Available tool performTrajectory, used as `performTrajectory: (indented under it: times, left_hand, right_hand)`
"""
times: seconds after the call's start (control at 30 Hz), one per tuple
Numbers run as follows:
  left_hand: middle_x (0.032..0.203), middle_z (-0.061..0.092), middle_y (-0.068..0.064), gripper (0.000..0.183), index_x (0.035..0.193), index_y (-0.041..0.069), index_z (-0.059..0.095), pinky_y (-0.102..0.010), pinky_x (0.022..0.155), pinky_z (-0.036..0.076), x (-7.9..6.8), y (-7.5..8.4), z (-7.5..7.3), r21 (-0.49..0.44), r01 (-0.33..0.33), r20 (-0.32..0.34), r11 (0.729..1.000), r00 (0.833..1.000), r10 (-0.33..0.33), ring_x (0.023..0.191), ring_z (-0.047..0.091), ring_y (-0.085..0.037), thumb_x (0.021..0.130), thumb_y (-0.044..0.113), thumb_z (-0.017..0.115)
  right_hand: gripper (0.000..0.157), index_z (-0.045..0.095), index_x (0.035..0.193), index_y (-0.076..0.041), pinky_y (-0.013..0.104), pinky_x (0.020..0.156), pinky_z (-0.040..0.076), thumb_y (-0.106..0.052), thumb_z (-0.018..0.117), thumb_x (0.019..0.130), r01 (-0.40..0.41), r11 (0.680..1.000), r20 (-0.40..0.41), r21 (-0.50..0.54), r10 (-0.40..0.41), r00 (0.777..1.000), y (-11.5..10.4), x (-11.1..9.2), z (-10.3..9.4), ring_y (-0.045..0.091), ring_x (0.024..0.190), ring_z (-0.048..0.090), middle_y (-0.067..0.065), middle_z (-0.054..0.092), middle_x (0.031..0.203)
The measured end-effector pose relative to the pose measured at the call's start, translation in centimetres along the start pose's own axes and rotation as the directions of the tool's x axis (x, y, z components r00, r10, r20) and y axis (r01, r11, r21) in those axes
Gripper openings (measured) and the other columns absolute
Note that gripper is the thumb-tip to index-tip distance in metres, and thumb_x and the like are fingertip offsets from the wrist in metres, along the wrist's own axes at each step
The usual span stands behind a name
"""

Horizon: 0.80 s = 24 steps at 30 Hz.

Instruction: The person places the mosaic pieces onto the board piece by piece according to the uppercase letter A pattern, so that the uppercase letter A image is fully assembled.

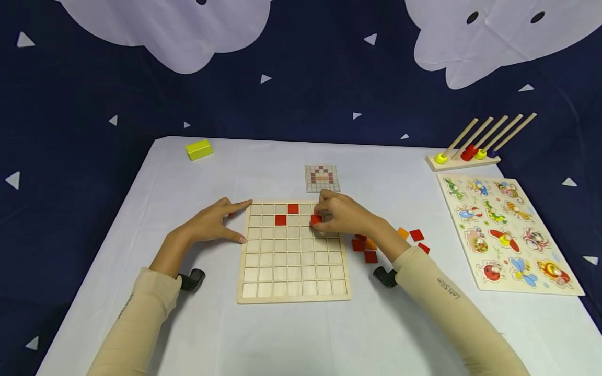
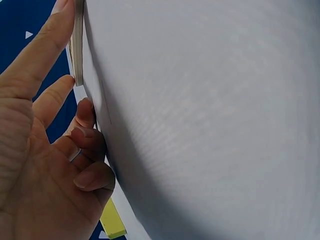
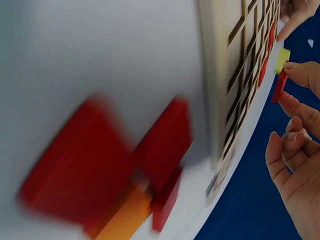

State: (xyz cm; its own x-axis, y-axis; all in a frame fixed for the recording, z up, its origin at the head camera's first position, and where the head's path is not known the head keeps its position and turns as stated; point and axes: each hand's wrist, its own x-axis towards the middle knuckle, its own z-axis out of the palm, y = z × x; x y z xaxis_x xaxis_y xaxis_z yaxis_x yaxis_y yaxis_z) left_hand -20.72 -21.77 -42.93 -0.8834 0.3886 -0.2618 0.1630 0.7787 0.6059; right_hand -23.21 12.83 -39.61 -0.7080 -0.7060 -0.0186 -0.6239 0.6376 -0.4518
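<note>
A wooden grid board [image 1: 281, 260] lies on the white table, two red squares [image 1: 293, 209] set in its upper cells. Over the board's upper right part, my right hand [image 1: 345, 213] pinches a red square tile [image 3: 280, 85] between thumb and index finger. The right wrist view shows that tile held on edge, above the grid. My left hand [image 1: 210, 221] rests at the board's left side, thumb and index finger spread and touching its edge. Its other fingers [image 2: 92, 175] curl loosely around nothing. Loose red tiles [image 1: 371, 257] and orange tiles [image 1: 403, 233] lie right of the board, partly under my right forearm.
Behind the board lies a small pattern card [image 1: 322, 179] with a coloured grid. A yellow block [image 1: 199, 149] sits at the back left. At the right are a peg stand [image 1: 463, 162] with coloured beads and an insect puzzle board [image 1: 510, 235].
</note>
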Motion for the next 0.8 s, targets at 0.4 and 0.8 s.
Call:
performTrajectory:
  times: [0.4, 0.8]
  left_hand:
    - [0.098, 0.043, -0.006, 0.1, 0.153, 0.021, 0.039, -0.035, 0.074, 0.035, -0.2, 0.4, -0.2, 0.006, 0.006, 0.001, 1.0, 1.0, -0.006, 0.081, 0.038, -0.019, 0.069, 0.041, 0.09]
    - [0.099, 0.043, -0.006, 0.101, 0.154, 0.022, 0.038, -0.035, 0.078, 0.034, -0.2, 0.2, -0.2, 0.002, 0.004, 0.011, 1.0, 1.0, -0.004, 0.084, 0.039, -0.02, 0.07, 0.044, 0.088]
  right_hand:
    - [0.025, 0.076, 0.1, -0.005, 0.024, 0.066, 0.041, -0.026, 0.078, 0.085, 0.119, 0.992, 0.026, -0.036, -0.118, 0.993, -3.5, 3.6, 1.7, 0.011, 0.073, 0.045, 0.003, 0.05, 0.091]
    - [0.019, 0.075, 0.092, -0.011, 0.021, 0.062, 0.038, -0.029, 0.074, 0.088, 0.115, 0.988, 0.07, -0.105, -0.108, 0.992, -6.0, 5.6, 3.5, 0.01, 0.073, 0.045, -0.001, 0.048, 0.088]
